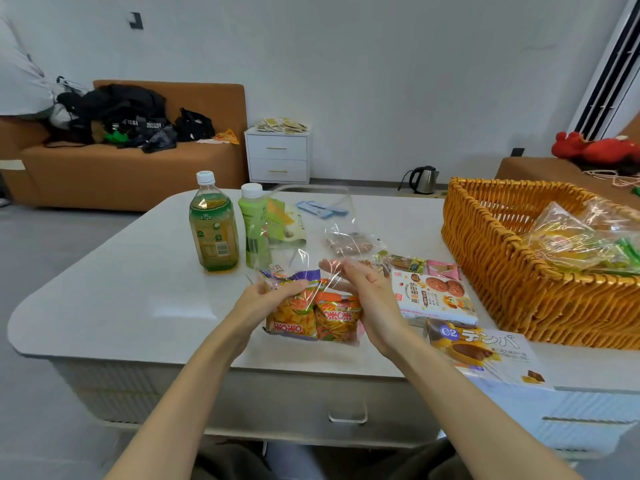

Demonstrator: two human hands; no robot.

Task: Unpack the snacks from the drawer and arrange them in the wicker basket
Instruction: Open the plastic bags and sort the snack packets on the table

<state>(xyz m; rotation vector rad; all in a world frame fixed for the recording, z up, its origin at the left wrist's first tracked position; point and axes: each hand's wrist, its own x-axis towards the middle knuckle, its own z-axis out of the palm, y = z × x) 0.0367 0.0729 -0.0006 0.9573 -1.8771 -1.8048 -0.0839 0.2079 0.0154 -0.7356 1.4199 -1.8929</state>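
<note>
Gripping the snack bag (311,317) with my left hand (268,296), right hand (367,296) flat and open against it. The basket (502,289) beyond my right hand holds some packs (571,244); boxes (433,299) and bottles (213,226) are not yet in.

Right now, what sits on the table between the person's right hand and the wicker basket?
In the head view, a white cookie box lies between the right hand and the wicker basket.

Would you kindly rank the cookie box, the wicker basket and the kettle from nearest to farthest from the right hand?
1. Cookie box, just right of the right hand.
2. Wicker basket, farther right on the table.
3. Kettle, on the floor beyond the table.
</note>
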